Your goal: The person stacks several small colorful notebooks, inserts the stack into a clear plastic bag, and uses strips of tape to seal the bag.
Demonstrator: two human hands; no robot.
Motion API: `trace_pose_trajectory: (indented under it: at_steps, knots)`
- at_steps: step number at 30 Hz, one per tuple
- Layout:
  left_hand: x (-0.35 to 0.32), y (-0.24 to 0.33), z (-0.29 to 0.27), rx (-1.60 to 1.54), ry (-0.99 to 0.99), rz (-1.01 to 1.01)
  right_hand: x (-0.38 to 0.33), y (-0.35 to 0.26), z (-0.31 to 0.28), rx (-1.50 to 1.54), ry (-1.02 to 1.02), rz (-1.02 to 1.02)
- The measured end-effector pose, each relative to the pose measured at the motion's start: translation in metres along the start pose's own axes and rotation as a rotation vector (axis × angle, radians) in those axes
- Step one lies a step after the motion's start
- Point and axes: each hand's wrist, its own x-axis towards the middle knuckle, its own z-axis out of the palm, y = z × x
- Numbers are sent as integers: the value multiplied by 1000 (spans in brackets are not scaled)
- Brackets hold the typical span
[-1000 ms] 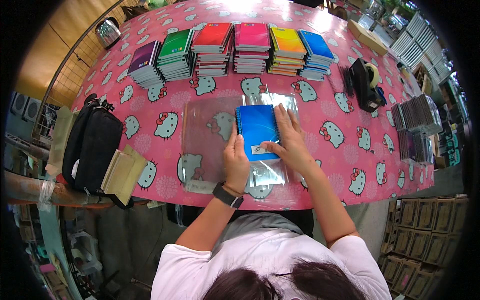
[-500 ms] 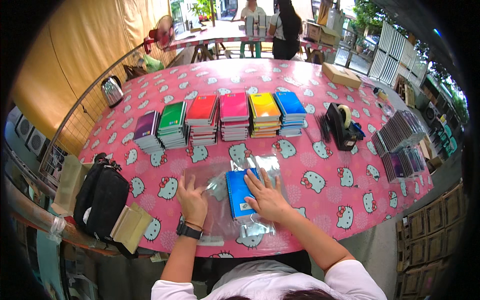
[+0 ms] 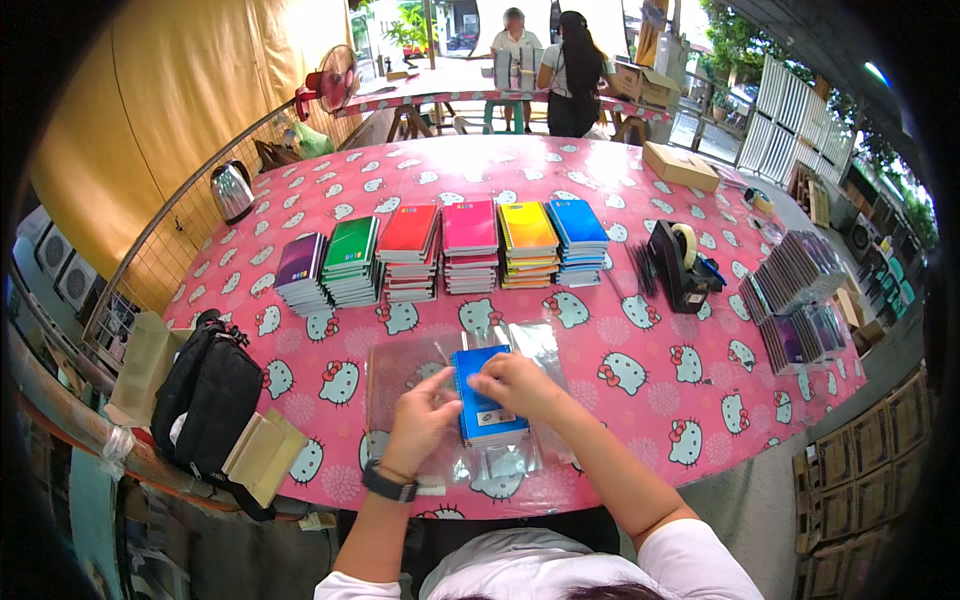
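Observation:
In front of me lies a small stack of blue spiral notebooks point(image 3: 492, 412), with a pale label near its lower edge. Under it, a clear plastic sheet point(image 3: 395, 362) spreads out on both sides. My left hand point(image 3: 425, 418) is at the left, spiral-bound edge of the stack, thumb and fingers apart. Over the stack's upper half is my right hand point(image 3: 522, 386), its fingers bent and drawn together. Whether those fingers pinch some of the thin plastic cannot be made out.
Notebook stacks stand in a row beyond: purple point(image 3: 302, 262), green point(image 3: 350, 246), red point(image 3: 408, 232), pink point(image 3: 470, 228), yellow point(image 3: 528, 232), blue point(image 3: 577, 224). A tape dispenser point(image 3: 682, 272) and wrapped notebook packs point(image 3: 795, 275) are right; a black bag point(image 3: 208, 400) is left. Two people are at a far table.
My right hand has lifted off its flat position on the blue notebooks and curled its fingers. My left hand has moved right, from the plastic to the notebooks' edge.

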Motion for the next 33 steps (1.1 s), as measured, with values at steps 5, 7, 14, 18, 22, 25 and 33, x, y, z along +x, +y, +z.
trace_pose_trajectory:
  at_steps: [5, 7, 14, 18, 22, 25, 33]
  knots:
    - [-18, 20, 44, 584, -4, 276, 17, -21, 4, -139, -8, 208]
    - [-31, 25, 51, 398, -57, 297, 17, -5, 9, -236, 26, 145]
    - [-68, 17, 19, 548, 178, 337, 24, -23, -12, -78, -123, 395]
    - [-94, 30, -10, 268, -335, 108, 25, -21, -5, -51, -85, 309]
    - [-18, 6, -14, 381, 100, 452, 25, 10, -9, -46, -172, 386]
    - [-1, -33, 7, 537, 61, 515, 30, -5, -19, 49, -227, 429]
    - [2, -43, 12, 581, 21, 474, 3, -1, -43, -208, -518, -218]
